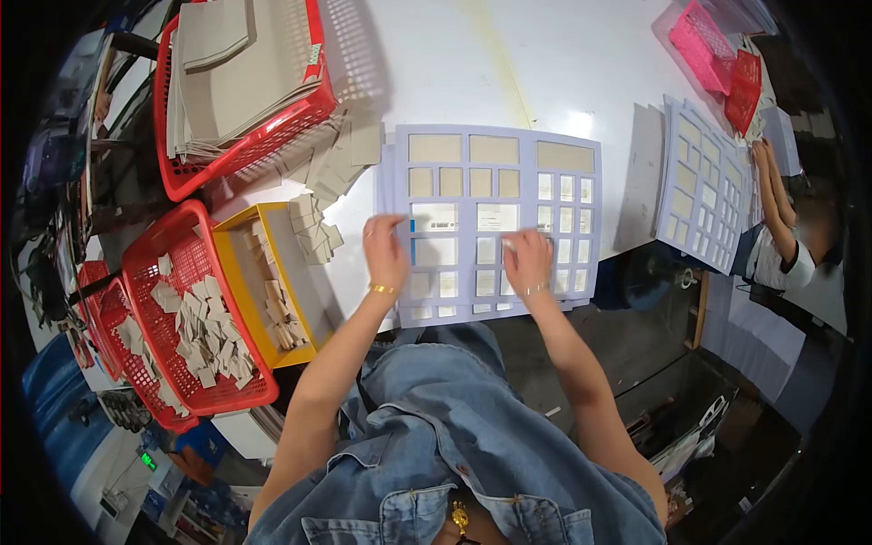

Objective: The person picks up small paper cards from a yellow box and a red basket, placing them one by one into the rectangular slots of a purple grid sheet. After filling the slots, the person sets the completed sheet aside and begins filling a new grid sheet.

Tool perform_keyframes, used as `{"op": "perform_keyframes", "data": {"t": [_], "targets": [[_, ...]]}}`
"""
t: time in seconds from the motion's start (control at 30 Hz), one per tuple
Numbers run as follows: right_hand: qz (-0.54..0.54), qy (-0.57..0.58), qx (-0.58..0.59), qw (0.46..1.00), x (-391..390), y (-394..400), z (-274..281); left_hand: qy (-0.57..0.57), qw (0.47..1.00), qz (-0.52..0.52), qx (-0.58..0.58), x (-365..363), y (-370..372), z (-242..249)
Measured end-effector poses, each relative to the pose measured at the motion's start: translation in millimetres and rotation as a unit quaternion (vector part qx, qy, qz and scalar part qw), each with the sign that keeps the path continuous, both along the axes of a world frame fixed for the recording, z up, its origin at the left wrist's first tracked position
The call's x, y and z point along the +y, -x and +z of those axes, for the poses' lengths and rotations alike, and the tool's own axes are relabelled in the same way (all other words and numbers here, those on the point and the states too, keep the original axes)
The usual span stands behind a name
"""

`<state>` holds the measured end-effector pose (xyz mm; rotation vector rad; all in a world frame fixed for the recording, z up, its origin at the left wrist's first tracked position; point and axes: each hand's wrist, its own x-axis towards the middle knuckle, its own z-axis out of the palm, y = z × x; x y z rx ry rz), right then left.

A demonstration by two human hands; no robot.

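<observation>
A pale lavender frame sheet (529, 191) with many rectangular windows lies in front of me on the white table. Beige board pieces (493, 149) fill its upper windows; white printed paper shows through many lower ones. My left hand (387, 252) is at the sheet's left edge, its fingers bent over the border and nothing visible in them. Over the lower middle of the sheet is my right hand (529, 263), with fingers bent downward; whether the fingertips pinch anything is too small to tell. Loose beige pieces (313, 227) lie left of my left hand.
Red baskets (263, 392) and a yellow box (312, 350) with beige pieces stand at the left. A red basket (177, 173) of large boards is behind them. More lavender sheets (668, 182) lie at the right, near another person's arms (775, 204) and a pink basket (701, 45).
</observation>
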<state>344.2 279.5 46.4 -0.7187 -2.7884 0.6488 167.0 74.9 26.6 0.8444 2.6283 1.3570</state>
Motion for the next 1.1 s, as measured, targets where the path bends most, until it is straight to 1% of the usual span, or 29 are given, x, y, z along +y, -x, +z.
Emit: {"op": "perform_keyframes", "data": {"t": [0.07, 0.1, 0.17, 0.27, 0.33, 0.37, 0.4, 0.53, 0.57, 0.63, 0.7, 0.77, 0.87, 0.97, 1.1], "targets": [[0.005, 0.046, -0.022, 0.999, -34, -32, 2, 0.024, 0.993, 0.074, -0.089, -48, -26, -13], [0.008, 0.063, -0.033, 0.997, -50, -46, 0, 0.033, 0.983, 0.08, -0.164, -67, -38, -17], [0.017, 0.09, -0.04, 0.995, -80, -67, 0, 0.048, 0.946, 0.091, -0.309, -96, -59, -25], [0.018, 0.116, -0.038, 0.992, -104, -65, 0, 0.037, 0.962, 0.027, -0.269, -118, -78, -45], [0.024, 0.125, -0.019, 0.992, -113, -47, 6, 0.042, 0.968, 0.047, -0.242, -106, -66, -21], [0.033, 0.119, -0.012, 0.992, -116, -30, 8, 0.047, 0.971, 0.058, -0.226, -102, -57, -14], [0.042, 0.113, -0.004, 0.993, -116, -11, 9, 0.069, 0.981, 0.062, -0.169, -104, -48, -17], [0.091, 0.078, 0.063, 0.991, -119, 76, 8, 0.062, 0.982, 0.131, -0.12, -103, -14, -14], [0.103, 0.076, 0.079, 0.989, -120, 100, 8, 0.045, 0.984, 0.129, -0.118, -102, -6, -10], [0.114, 0.057, 0.075, 0.989, -118, 144, 5, 0.008, 0.986, 0.125, -0.113, -99, 12, -3], [0.091, 0.004, 0.092, 0.992, -111, 185, -6, -0.001, 0.988, 0.118, -0.096, -93, 36, -3], [0.059, -0.024, 0.078, 0.995, -99, 222, -10, 0.001, 0.992, 0.106, -0.072, -79, 66, 4], [0.076, -0.082, 0.004, 0.994, -78, 267, -27, 0.0, 0.995, 0.099, -0.021, -53, 107, -2], [0.117, -0.112, -0.107, 0.981, -69, 293, -28, 0.07, 0.994, 0.066, 0.06, -30, 137, 3], [0.161, -0.107, -0.146, 0.97, -63, 305, -31, 0.216, 0.974, 0.047, 0.059, -20, 157, -20]]}}
